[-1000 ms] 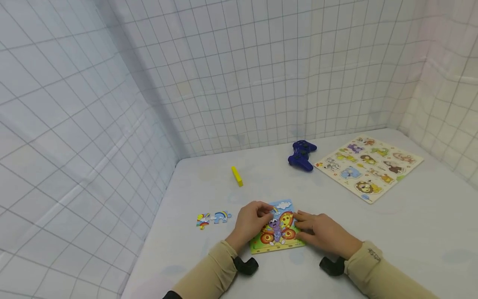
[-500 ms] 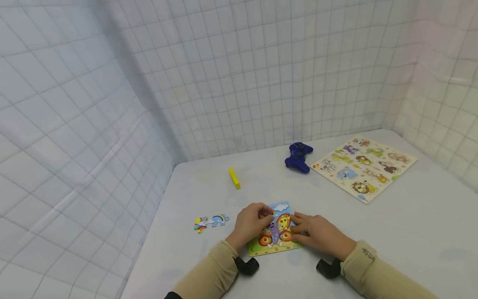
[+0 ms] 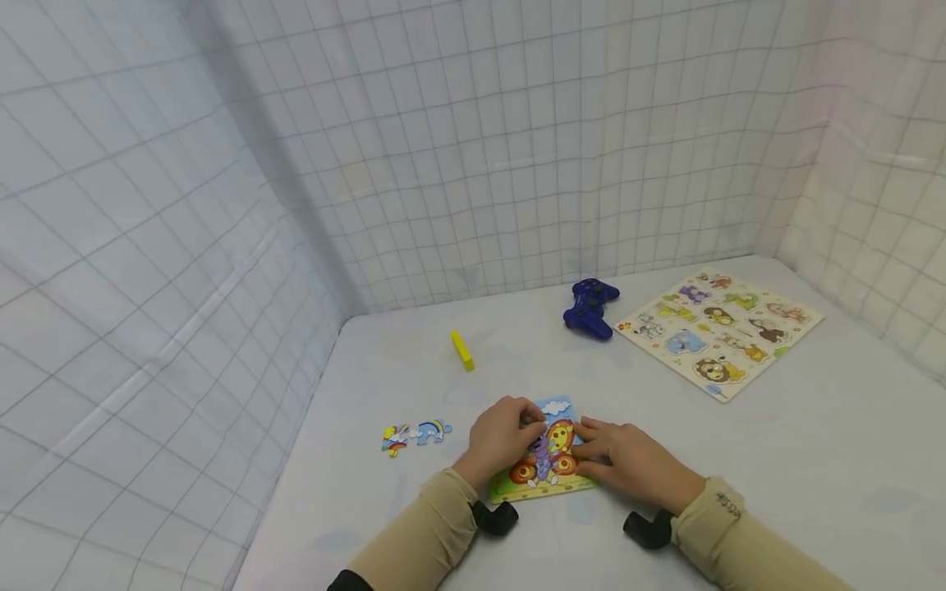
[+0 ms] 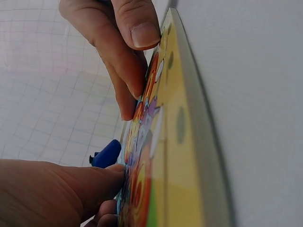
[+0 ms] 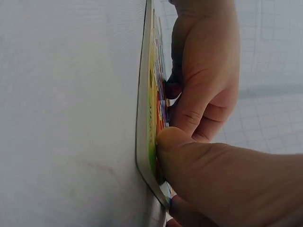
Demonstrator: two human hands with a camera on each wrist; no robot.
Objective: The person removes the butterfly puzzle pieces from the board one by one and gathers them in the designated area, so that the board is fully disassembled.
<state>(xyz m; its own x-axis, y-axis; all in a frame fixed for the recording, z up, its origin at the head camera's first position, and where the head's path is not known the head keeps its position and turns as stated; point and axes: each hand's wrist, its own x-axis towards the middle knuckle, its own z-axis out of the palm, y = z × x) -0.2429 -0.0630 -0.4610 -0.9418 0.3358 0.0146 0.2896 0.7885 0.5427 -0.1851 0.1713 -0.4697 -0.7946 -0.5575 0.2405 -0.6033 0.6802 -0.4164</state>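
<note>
The puzzle (image 3: pixel 544 474) is being braced at its right edge, presumably against sliding, by the loose-fingered right hand (image 3: pixel 636 461); whether anything is being pinched by the left hand (image 3: pixel 502 435) cannot be told.

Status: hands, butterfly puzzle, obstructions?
Left hand at upper left of butterfly puzzle; any pinched piece hidden. Right hand touching its right side. Two loose pieces lie left; nothing apparent blocking.

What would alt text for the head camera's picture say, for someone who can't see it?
A person's left grip and right grip touch a butterfly puzzle on a white table. Two loose pieces lie left of it; beyond are a yellow stick, a blue game controller and an animal board.
</note>
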